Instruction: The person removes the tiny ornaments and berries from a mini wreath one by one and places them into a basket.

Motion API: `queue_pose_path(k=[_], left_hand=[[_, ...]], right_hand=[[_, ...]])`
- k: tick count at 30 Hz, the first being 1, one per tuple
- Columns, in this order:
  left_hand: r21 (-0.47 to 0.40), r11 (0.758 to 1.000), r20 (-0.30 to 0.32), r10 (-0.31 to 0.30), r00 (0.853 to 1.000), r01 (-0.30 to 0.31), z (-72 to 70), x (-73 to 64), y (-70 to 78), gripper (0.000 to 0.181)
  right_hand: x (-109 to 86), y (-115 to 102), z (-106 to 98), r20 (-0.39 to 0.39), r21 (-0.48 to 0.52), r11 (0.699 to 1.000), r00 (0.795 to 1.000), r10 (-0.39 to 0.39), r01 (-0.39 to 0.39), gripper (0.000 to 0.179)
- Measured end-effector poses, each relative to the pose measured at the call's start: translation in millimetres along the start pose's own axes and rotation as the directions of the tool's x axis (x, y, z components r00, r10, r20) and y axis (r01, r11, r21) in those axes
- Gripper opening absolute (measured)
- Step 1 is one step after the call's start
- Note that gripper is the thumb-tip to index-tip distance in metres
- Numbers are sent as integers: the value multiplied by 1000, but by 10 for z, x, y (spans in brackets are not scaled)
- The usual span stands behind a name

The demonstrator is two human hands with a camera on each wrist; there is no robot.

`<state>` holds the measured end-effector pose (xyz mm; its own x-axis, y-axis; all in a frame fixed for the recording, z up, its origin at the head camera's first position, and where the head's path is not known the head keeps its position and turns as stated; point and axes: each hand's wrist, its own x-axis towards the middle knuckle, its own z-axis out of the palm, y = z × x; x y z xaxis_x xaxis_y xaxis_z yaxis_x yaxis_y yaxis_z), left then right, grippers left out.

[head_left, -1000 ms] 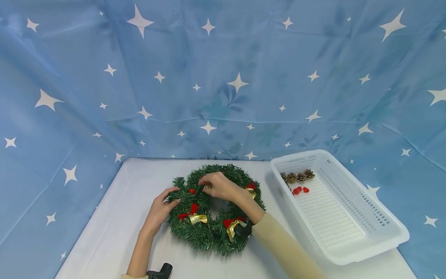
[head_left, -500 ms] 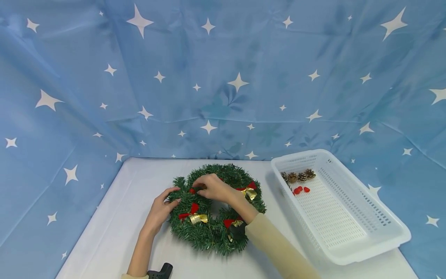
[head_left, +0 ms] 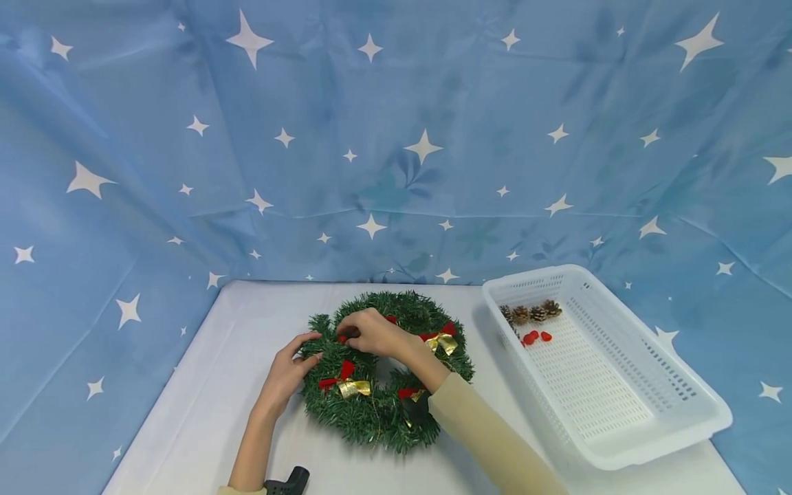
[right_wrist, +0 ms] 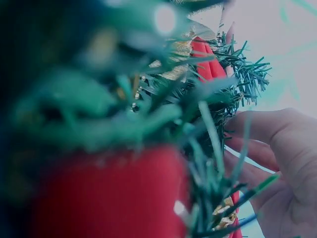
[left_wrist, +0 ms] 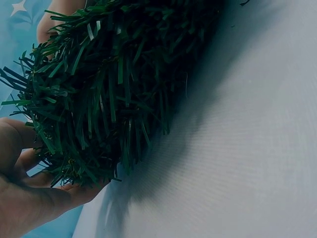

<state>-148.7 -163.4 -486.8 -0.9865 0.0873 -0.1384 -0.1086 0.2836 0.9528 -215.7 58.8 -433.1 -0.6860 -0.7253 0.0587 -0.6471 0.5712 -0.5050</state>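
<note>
A green tinsel wreath (head_left: 337, 412) with red and gold bows lies on the white table. My left hand (head_left: 286, 375) grips its left side, thumb and fingers around the green strands (left_wrist: 99, 89). Over the wreath's upper left, my right hand (head_left: 374, 333) pinches a small red ornament (head_left: 342, 339) set among the needles; fingers partly cover it. In the right wrist view the right hand (right_wrist: 282, 158) reaches into the greenery, its fingertips hidden. One red and gold bow (head_left: 346, 381) sits just below the hands, another (head_left: 441, 340) on the right side.
A white perforated basket (head_left: 619, 440) stands on the right of the table. Several pine cones (head_left: 537, 313) and small red pieces (head_left: 535, 337) lie in its far left corner. A starry blue cloth (head_left: 396, 172) hangs behind and beside the table.
My right hand has moved left and slightly down across the wreath to the small red ornament, uncovering a red patch behind it. My left hand has kept its place.
</note>
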Motion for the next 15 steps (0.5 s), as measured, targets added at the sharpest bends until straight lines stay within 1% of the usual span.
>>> queue_pose_path(k=[4, 9, 15], left_hand=[[-10, 1000, -3, -1, 1000, 1, -4, 10, -2, 48], [-9, 1000, -3, 6, 1000, -6, -9, 1, 3, 49], [-2, 1000, -3, 8, 1000, -8, 14, -14, 2, 49]], right_hand=[[41, 1, -4, 20, -17, 1000, 1000, -11, 12, 26], [57, -25, -15, 49, -39, 999, 999, -1, 3, 26], [40, -20, 6, 48, -39, 999, 999, 17, -15, 25]])
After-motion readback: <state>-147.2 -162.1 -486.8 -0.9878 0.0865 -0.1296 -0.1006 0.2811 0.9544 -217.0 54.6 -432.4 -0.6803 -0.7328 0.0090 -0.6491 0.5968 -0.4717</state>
